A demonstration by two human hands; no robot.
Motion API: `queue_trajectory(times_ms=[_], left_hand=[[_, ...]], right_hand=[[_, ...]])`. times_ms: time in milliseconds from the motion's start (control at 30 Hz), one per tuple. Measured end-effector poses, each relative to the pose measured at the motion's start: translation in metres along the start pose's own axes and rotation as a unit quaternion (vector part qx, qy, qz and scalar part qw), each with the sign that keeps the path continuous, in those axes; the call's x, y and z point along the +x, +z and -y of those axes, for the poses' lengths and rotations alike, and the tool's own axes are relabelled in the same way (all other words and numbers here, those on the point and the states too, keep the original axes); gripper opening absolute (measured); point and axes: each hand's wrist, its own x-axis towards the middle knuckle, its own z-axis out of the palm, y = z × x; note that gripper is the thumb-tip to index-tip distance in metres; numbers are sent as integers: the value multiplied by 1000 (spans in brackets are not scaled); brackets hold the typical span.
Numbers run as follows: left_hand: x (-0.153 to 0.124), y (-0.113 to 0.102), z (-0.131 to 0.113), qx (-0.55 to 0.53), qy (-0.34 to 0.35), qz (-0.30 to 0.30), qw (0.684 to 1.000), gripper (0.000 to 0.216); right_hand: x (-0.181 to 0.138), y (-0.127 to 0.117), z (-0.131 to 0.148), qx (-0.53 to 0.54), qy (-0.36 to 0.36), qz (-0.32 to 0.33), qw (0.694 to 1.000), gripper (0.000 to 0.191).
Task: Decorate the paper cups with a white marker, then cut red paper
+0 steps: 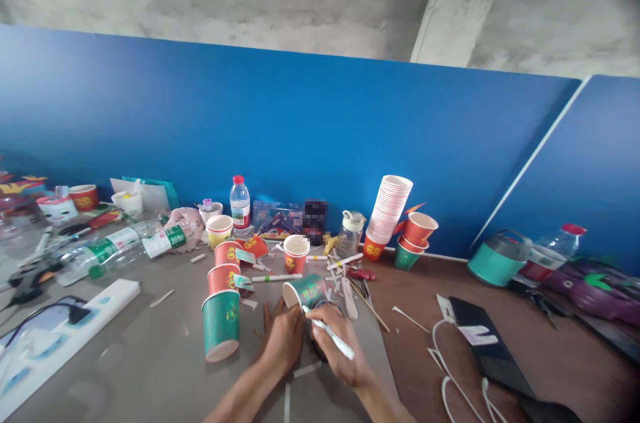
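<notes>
The right hand [336, 343] is closing its fingers around a white marker pen [330, 335], its tip touching a green paper cup [306, 291] lying on its side. The left hand [283, 336] is apparently curling around a dark object beneath. Marking seems underway; steady strokes come next. A 3-cup stack [223, 303] is standing just left, with bare table [150, 363] beyond.

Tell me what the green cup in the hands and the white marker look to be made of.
The green cup, lying on its side against the left hand, looks like coated paper: thin rolled rim, white inside, printed matte outside. The white marker in the right hand seems plastic, smooth with a slight sheen, though it is too small to be sure.
</notes>
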Motion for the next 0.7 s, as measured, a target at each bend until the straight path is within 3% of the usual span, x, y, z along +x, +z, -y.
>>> queue_trajectory(times_ms=[167, 333, 467, 600, 700], left_hand=[[0, -1, -1, -2, -5, -9, 1000, 32], [0, 1, 2, -12, -5, 2, 1000, 35], [0, 1, 2, -12, -2, -8, 1000, 31], [-1, -2, -1, -10, -7, -2, 1000, 34], [-1, -3, -3, -12, 2, 1, 1000, 34]], right_hand=[[-1, 1, -1, -13, 49, -55, 997, 22], [-1, 1, -1, -12, 8, 13, 1000, 24], [1, -1, -3, -41, 72, -67, 994, 23], [0, 2, 3, -15, -7, 8, 1000, 24], [1, 3, 5, -34, 23, -55, 998, 25]])
